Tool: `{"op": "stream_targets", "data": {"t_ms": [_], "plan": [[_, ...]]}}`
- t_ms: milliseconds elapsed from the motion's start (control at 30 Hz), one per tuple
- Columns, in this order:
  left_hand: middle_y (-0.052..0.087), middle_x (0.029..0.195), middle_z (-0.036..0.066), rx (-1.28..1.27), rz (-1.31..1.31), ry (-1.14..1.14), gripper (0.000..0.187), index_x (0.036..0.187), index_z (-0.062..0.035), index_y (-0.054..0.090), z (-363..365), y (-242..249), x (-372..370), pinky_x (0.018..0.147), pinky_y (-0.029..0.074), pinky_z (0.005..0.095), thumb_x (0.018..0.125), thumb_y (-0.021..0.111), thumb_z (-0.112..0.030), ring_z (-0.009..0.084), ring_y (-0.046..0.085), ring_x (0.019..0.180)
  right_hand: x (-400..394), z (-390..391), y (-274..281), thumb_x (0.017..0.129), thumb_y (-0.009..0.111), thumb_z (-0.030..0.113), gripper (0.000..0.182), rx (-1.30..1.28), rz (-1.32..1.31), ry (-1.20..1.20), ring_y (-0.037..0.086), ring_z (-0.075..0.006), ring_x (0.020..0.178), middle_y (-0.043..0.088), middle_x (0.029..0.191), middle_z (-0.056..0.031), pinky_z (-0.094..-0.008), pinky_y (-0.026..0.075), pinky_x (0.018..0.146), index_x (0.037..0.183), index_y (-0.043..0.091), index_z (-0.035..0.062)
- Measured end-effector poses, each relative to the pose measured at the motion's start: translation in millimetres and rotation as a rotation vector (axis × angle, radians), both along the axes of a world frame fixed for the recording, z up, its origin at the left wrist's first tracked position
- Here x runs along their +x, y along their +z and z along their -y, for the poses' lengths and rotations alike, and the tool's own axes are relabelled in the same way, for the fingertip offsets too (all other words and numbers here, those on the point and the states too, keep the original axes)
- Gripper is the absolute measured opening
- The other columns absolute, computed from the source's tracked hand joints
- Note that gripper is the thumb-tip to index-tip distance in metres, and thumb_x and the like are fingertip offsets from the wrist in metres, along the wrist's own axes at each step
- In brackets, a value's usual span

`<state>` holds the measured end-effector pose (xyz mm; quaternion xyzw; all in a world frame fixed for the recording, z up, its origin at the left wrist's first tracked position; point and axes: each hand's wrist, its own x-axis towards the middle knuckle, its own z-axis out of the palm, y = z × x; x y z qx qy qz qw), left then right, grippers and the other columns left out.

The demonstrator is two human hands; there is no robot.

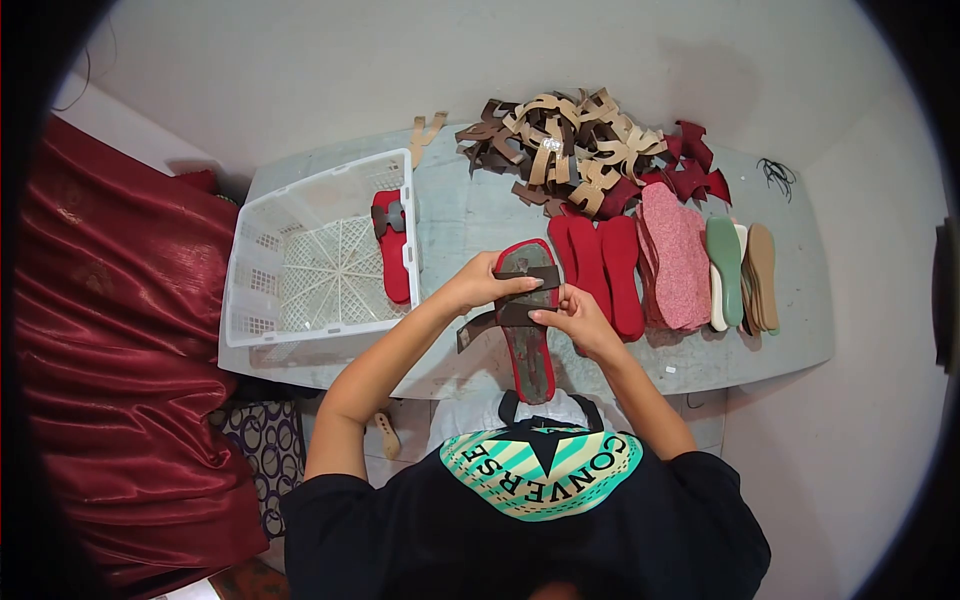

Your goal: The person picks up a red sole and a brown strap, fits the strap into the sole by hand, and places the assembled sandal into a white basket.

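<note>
Between my hands is a red-edged sandal sole (pixel 530 362), its grey, patchy underside facing up and its lower end near my lap. A dark brown strap (pixel 477 331) lies around it, with end tabs folded across the underside and one end sticking out to the left. My left hand (pixel 482 284) grips the sole's left edge, thumb pressing the upper tab. My right hand (pixel 584 322) pinches the right side, thumb on the lower tab; its other fingers are partly hidden behind the sole.
A white plastic basket (pixel 322 338) at left holds a red sandal (pixel 394 270) with a dark strap. Beige, brown and maroon strap pieces (pixel 560 150) are heaped at the back. Red soles (pixel 622 280), pink soles (pixel 676 260), green soles (pixel 724 262) and tan soles (pixel 762 275) stand in stacks at right.
</note>
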<state>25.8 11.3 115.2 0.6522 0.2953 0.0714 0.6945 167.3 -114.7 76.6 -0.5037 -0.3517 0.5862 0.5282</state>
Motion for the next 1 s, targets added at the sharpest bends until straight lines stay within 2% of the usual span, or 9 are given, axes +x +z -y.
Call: {"op": "stream_targets", "data": {"t_ms": [67,200,300,400,467,500,567,767,1000], "plan": [[0.06,0.085,0.005,0.029,0.048,0.044,0.035,0.094,-0.0021,0.057,2.7,-2.0,-0.3,0.066,0.045,0.025,0.069,0.069,-0.024,0.0105,0.055,0.074,-2.6,1.8,0.2,0.071,0.065,0.008,0.023,0.016,0.019,-0.018,0.05,-0.0056,0.071,0.054,0.079,-0.0006,-0.0202,0.042,0.065,0.085,0.048,0.003],[0.06,0.085,0.005,0.06,0.005,0.044,0.036,0.095,-0.0023,0.057,1.0,-4.4,-2.2,0.066,0.044,0.0251,0.069,0.069,-0.024,0.0108,0.054,0.074,-5.0,-0.1,-10.3,0.071,0.065,0.007,0.024,0.004,0.051,-0.023,0.05,-0.0057,0.071,0.054,0.081,-0.0018,-0.0206,0.042,0.066,0.086,0.046,0.003],[0.059,0.082,0.002,0.097,-0.06,0.034,0.036,0.097,-0.0033,0.056,0.3,-5.5,-2.7,0.062,0.043,0.0236,0.071,0.067,-0.025,0.0086,0.053,0.072,-7.8,-0.2,-15.5,0.072,0.063,0.005,0.026,0.01,0.105,-0.015,0.051,-0.0064,0.072,0.054,0.082,-0.0028,-0.0199,0.042,0.064,0.088,0.044,0.0037],[0.059,0.08,0.001,0.081,-0.048,0.044,0.036,0.097,-0.0036,0.056,-1.5,-10.6,-1.6,0.06,0.042,0.0232,0.071,0.067,-0.027,0.0081,0.052,0.07,-19.0,2.7,-5.1,0.073,0.062,0.005,0.03,0.198,-0.075,-0.155,0.049,-0.0051,0.067,0.053,0.074,-0.0011,-0.0183,0.039,0.058,0.095,0.042,0.0026],[0.059,0.082,0.002,0.042,-0.022,0.047,0.036,0.097,-0.0041,0.056,-2.2,-15.1,-1.9,0.06,0.042,0.0231,0.071,0.067,-0.027,0.0084,0.052,0.071,-22.5,7.4,1.2,0.074,0.058,0.001,0.052,0.228,0.04,-0.223,0.052,-0.0064,0.072,0.055,0.081,-0.0044,-0.0193,0.041,0.061,0.119,0.032,0.0011],[0.059,0.082,0.002,0.041,-0.022,0.048,0.036,0.097,-0.0041,0.056,-1.9,-14.7,-2.4,0.06,0.042,0.0231,0.071,0.067,-0.027,0.0084,0.052,0.071,-22.4,7.2,1.1,0.074,0.058,0.001,0.052,0.227,0.04,-0.222,0.052,-0.0064,0.072,0.055,0.081,-0.0044,-0.0193,0.041,0.061,0.119,0.032,0.0011],[0.059,0.084,0.002,0.05,0.023,0.039,0.037,0.098,-0.0044,0.056,-0.5,-13.6,-3.3,0.062,0.042,0.0233,0.072,0.066,-0.027,0.0087,0.053,0.073,-21.7,8.0,0.4,0.075,0.057,0.0,0.067,0.254,0.042,-0.143,0.052,-0.0116,0.089,0.052,0.102,-0.0116,-0.0227,0.043,0.072,0.13,0.019,0.0022],[0.059,0.086,0.003,0.05,0.066,0.046,0.038,0.101,-0.0041,0.054,0.2,-14.7,-4.3,0.066,0.043,0.0242,0.073,0.065,-0.028,0.0095,0.053,0.077,-14.7,0.8,-1.4,0.076,0.056,0.001,0.062,0.361,0.225,-0.071,0.039,-0.0158,0.11,0.034,0.127,-0.0129,-0.0251,0.035,0.088,0.13,0.025,0.003],[0.058,0.09,0.004,0.015,0.063,0.09,0.037,0.102,-0.003,0.053,2.2,-18.7,-5.0,0.07,0.043,0.0249,0.076,0.061,-0.028,0.0101,0.053,0.08,-13.1,2.0,1.4,0.076,0.058,0.005,0.06,0.312,0.256,-0.054,0.045,-0.0126,0.101,0.042,0.121,-0.0115,-0.0239,0.039,0.081,0.129,0.029,0.0051]]}}
